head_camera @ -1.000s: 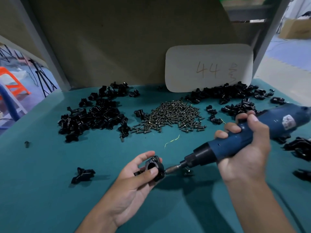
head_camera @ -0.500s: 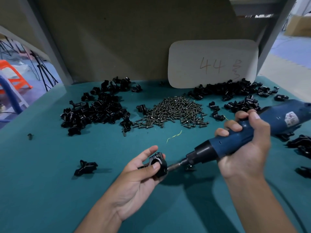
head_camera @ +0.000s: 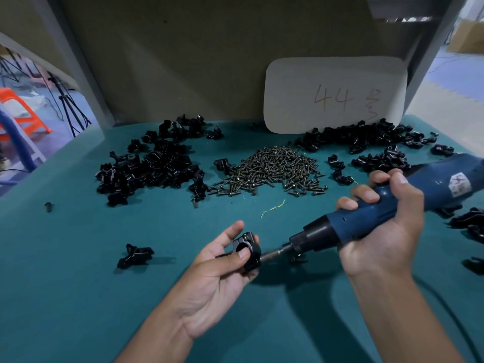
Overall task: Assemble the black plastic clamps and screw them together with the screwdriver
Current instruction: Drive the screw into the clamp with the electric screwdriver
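Below everything lies the teal surface [head_camera: 78, 297], and the heap of screws [head_camera: 269, 172] near its middle serves as the landmark. Behind the heap and a little to the right, a pale card [head_camera: 335, 96] marked "44" leans on the back wall. To the left of the heap spreads a large pile of black clamp parts [head_camera: 149, 166]; to the right and behind it lies a second pile [head_camera: 366, 138], close under the card. In front of the heap, on the right, the blue screwdriver [head_camera: 392, 203] slants down to the left. The right hand [head_camera: 382, 229] is wrapped round its body, all fingers clenched on the grip. In front of the heap, the left hand [head_camera: 217, 279] is turned palm up; its thumb and fingers pinch the assembled black clamp [head_camera: 247, 251]. The metal bit of the screwdriver reaches the right side of this clamp and touches it. To the left of the heap and nearer to the person, a single black clamp piece [head_camera: 135, 258] lies alone. Just in front of the heap lies a thin yellow thread [head_camera: 273, 208].
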Tool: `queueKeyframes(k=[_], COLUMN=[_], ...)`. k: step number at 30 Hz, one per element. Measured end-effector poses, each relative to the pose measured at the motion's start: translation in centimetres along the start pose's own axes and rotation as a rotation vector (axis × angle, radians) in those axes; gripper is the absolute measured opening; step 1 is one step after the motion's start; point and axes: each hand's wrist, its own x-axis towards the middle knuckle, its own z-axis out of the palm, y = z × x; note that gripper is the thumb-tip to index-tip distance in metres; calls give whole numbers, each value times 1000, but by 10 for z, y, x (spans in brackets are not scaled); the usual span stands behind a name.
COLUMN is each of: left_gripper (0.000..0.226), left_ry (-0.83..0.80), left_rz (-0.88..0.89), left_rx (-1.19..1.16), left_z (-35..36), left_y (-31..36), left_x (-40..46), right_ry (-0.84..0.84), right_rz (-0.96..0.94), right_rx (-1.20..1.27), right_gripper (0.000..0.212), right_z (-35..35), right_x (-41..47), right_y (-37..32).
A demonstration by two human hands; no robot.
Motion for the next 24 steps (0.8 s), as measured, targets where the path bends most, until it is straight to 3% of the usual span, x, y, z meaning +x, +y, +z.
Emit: queueKeyframes(k=[7, 13, 24], left_gripper=[52, 58, 39], left_ry=[-19, -33, -67], left_rz=[-10, -55, -14], left_rx=[20, 15, 181], left_z=[0, 3, 7], left_y=[-1, -1, -8], left_x=[-2, -3, -3], right_ry=[-17, -86, -151], right_rz=[2, 23, 108], right_rx=[-7, 8, 122], right_gripper=[4, 1, 16], right_z=[0, 0, -15], right_x=[0, 0, 18], right_y=[0, -4, -16])
